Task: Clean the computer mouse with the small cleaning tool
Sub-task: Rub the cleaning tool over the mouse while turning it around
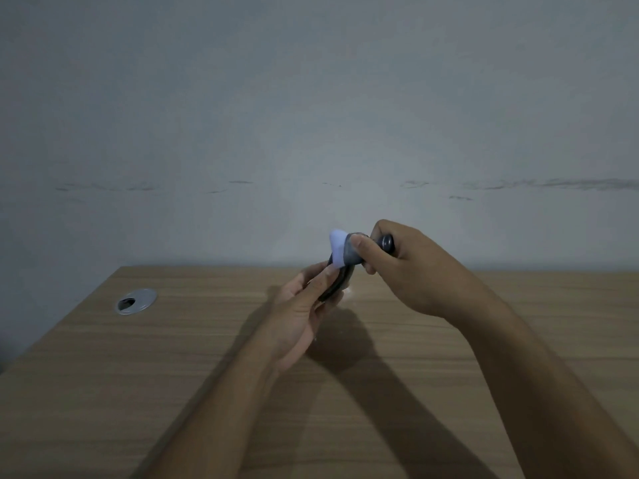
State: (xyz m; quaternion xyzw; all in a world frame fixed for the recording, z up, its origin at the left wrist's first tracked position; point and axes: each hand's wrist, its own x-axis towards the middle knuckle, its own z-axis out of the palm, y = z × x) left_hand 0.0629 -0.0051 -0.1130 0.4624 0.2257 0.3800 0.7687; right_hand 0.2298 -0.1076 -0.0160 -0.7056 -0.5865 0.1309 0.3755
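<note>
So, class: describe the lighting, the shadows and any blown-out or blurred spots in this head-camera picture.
Head view: dim, greyish light; the arms throw dark shadows onto the wooden desk below the left hand. The pale tip of the cleaning tool in the right hand is overexposed, featureless white. The dark mouse is soft, with little detail.

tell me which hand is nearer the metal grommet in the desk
Left. The left hand holds the mouse above mid-desk, to the right of the grommet. The right hand, gripping the cleaning tool, is farther right still.
</note>
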